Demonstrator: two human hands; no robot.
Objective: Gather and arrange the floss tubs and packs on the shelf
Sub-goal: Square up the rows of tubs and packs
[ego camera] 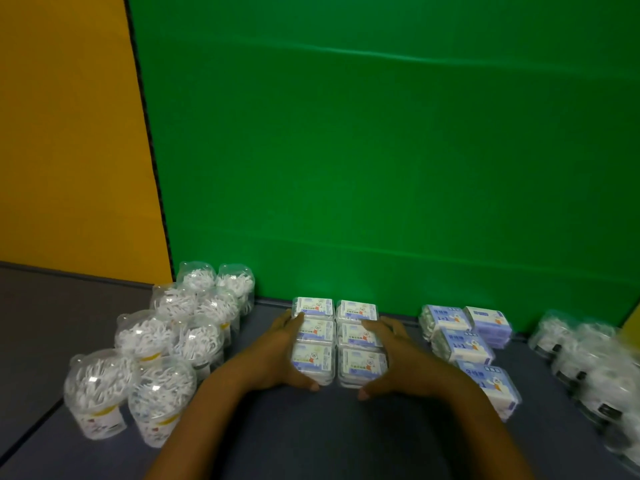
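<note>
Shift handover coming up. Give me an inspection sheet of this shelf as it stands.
Surface: dark grey shelf, seam at the left.
Job's things: clear floss tubs clustered left; boxed packs in a two-by-three block, centre; purple packs to the right; blurred tubs far right.
Clutter: nothing seen.
Grippers: left hand and right hand flank the block, fingers straight against its sides, thumbs at its front.
Cables: nothing seen.
Surroundings: green backdrop, yellow panel.

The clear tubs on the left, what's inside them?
The clear tubs are packed with white floss picks, visible through lids and walls. Yellow-marked labels wrap their lower parts, hiding whatever sits at the bottom.
</note>
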